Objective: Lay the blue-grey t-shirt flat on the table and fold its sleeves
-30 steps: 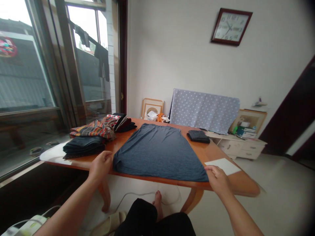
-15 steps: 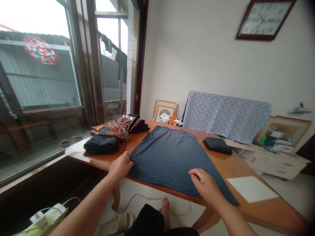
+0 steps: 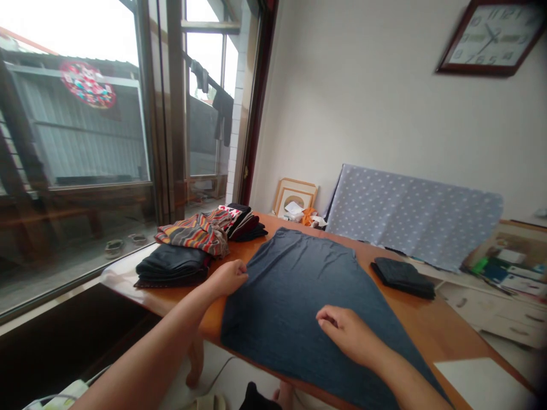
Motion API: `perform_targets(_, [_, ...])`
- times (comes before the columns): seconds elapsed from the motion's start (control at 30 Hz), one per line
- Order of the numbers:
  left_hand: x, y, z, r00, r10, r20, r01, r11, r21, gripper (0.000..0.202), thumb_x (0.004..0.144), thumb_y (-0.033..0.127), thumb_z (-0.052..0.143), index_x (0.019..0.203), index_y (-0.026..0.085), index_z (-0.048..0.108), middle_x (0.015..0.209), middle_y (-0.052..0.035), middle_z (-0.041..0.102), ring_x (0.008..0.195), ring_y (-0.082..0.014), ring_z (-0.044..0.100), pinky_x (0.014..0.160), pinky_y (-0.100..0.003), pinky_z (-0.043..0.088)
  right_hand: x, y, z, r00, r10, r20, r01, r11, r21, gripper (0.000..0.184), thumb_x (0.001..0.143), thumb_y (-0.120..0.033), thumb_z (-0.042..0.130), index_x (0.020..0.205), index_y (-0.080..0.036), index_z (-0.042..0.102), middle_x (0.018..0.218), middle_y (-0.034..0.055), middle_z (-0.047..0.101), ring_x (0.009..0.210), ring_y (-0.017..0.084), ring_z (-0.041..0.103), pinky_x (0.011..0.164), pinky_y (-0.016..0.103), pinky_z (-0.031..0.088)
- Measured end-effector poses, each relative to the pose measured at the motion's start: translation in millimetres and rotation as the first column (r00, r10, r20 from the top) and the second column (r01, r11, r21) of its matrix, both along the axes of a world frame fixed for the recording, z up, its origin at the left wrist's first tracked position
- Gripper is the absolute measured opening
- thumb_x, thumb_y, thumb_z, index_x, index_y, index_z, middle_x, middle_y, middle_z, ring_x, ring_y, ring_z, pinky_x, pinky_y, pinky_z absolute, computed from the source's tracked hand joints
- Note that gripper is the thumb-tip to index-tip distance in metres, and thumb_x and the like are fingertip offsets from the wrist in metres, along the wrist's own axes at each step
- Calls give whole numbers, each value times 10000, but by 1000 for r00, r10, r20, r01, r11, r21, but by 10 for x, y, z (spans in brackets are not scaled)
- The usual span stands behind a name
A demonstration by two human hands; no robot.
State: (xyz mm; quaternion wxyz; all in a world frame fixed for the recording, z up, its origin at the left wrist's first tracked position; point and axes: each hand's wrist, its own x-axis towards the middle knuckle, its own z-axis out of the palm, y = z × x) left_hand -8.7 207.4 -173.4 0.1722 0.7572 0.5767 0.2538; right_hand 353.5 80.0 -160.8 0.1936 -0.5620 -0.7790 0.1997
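A dark blue-grey garment [image 3: 299, 285] lies spread flat on the orange wooden table [image 3: 431, 324]. My left hand [image 3: 231, 277] rests on the garment's left edge about halfway up, its fingers curled onto the cloth. My right hand [image 3: 348, 335] lies on the middle of the garment near the front, with fingers bent and pressed on the fabric. Whether either hand pinches the cloth is unclear.
At the table's left are a dark folded stack [image 3: 173, 265], a striped colourful garment [image 3: 196, 230] and more dark folded clothes [image 3: 245, 222]. A small dark folded piece [image 3: 404, 277] lies at the right. A white sheet [image 3: 485, 382] lies front right. A dotted board [image 3: 410, 213] leans on the wall.
My left hand slid from the garment's front left corner further up its left edge. My right hand moved from the front right corner inward to the middle. The view shifted left and closer.
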Motion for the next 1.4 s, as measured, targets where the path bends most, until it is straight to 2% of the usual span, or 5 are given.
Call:
perform_targets(0.27, [306,854,-114,1000,26,-17,-25,999,43,248,825,386,613,976,206,694,995,-82,715,890,-226,653,717,-288,432,-146,650,40,999,48,13,-47,997,-69,212,899,-281,521,916,-213,721,852,17,735,783,168,643,709,261,416])
perform_targets(0.6, [240,838,-345,991,-74,-109,90,984,153,339,880,455,589,1123,239,684,1107,-95,654,1018,-265,586,844,-338,431,-187,1016,-299,998,-61,-1,61,998,-2,174,890,-270,546,896,-216,711,860,19,679,817,159,618,739,261,413])
perform_targets(0.97, [234,750,-213,966,113,-231,-91,990,105,467,833,605,573,1045,202,676,1140,-161,624,1046,-338,587,847,-401,445,-446,557,-103,989,-145,-13,146,987,74,159,898,-245,556,919,-235,714,885,21,655,818,148,605,743,255,406])
perform_targets(1.23, [145,584,78,932,-24,-363,-15,994,-105,457,744,572,647,998,193,627,1076,-147,699,958,-300,664,709,-324,441,-656,51,-71,992,-74,-104,85,991,106,145,901,-239,567,908,-230,712,891,18,664,838,146,611,766,252,417])
perform_targets(1.4, [-81,277,71,926,-18,-376,-45,986,-158,376,700,562,672,803,206,607,875,-99,704,820,-273,660,642,-312,389,-686,-187,-6,983,-72,-167,89,992,95,168,912,-237,553,907,-223,720,890,26,678,846,151,621,783,261,431])
